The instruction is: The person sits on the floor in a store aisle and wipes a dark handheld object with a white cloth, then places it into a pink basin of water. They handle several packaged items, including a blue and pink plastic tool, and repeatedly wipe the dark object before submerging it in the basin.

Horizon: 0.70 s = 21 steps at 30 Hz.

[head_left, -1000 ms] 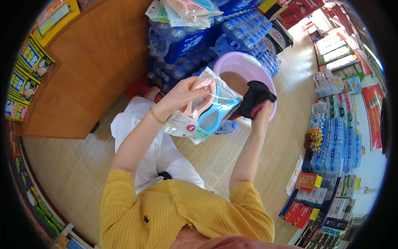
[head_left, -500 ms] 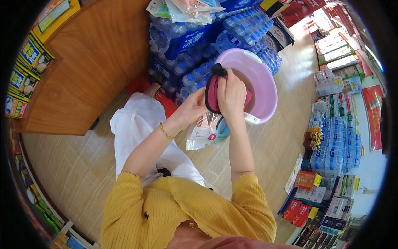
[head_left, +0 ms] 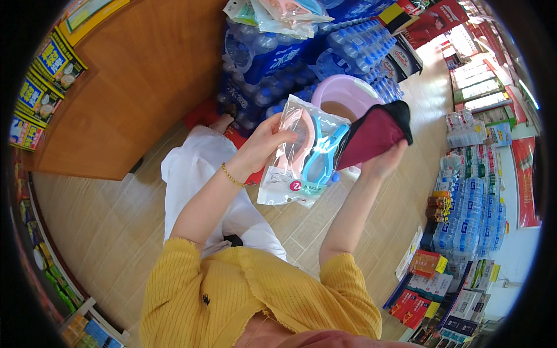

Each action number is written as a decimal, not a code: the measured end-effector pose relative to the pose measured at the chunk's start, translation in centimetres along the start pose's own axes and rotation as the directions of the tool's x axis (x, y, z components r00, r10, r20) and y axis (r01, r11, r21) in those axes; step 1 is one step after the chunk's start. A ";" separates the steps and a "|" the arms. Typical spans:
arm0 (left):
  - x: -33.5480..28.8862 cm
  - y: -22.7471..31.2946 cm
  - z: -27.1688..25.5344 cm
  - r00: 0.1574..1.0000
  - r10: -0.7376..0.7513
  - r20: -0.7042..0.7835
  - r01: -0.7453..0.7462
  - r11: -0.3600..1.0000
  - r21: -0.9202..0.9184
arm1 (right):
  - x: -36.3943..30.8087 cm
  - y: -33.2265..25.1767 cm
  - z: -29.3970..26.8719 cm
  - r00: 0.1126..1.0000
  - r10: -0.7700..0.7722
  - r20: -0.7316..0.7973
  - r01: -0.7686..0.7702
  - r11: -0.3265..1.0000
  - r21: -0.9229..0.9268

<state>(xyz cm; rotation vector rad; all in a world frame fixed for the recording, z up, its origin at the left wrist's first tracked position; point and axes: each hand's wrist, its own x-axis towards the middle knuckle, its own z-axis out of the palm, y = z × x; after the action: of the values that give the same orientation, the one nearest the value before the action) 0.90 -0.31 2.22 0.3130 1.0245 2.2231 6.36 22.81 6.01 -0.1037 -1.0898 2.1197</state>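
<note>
My left hand (head_left: 262, 144) is closed on the upper left edge of a clear plastic packet (head_left: 290, 184). Inside the packet are a pink and a light blue loop-shaped plastic piece, whose exact kind I cannot tell. My right hand (head_left: 386, 162) grips a maroon cloth piece with a black border (head_left: 371, 138), spread out just right of the packet and touching or overlapping its edge. Behind both lies a light purple basin (head_left: 355, 87), partly covered by the cloth and packet; something brownish shows in it.
Shrink-wrapped packs of water bottles (head_left: 264, 87) are stacked beyond the basin, with similar packets (head_left: 293, 20) on top. A curved wooden counter (head_left: 145, 75) stands at the left. More bottles (head_left: 464, 203) and boxes (head_left: 406, 307) line the right. Tiled floor (head_left: 313, 238) lies below my hands.
The maroon cloth, earlier folded in both hands over the basin, has moved right in my right hand and opened out. My left hand now holds up the packet, earlier hanging below the cloth.
</note>
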 end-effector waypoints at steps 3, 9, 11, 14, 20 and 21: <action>0.0 0.2 0.0 0.999 -0.008 -0.040 0.006 0.999 -0.033 | -1.7 -0.8 -0.5 0.986 -0.028 0.165 0.035 0.999 -0.036; 0.0 -0.8 -0.6 0.996 0.083 0.020 -0.080 0.990 -0.116 | -5.8 -0.2 6.8 0.468 0.305 0.829 0.765 0.330 -0.553; -0.6 -0.7 0.5 0.997 0.080 0.010 -0.077 0.985 -0.157 | -5.9 1.6 7.1 0.504 0.351 0.790 0.833 0.044 -0.551; -0.8 -1.2 0.7 0.987 0.152 0.060 -0.155 0.987 0.048 | -5.1 2.0 7.2 0.588 0.175 0.790 0.801 0.006 -0.598; -1.0 -0.8 0.6 0.976 0.138 0.170 -0.177 0.955 0.238 | -2.9 1.6 6.5 0.716 0.173 0.677 0.606 0.328 -0.725; -1.2 -0.4 0.6 0.979 0.116 0.166 -0.159 0.947 0.280 | -2.9 1.4 6.6 0.701 0.192 0.687 0.599 0.365 -0.712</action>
<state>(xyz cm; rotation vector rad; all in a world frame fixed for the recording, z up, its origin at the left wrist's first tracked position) 2.20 -0.58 2.39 0.6898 1.2835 2.1288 5.14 16.00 8.49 0.3483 -2.5157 0.9598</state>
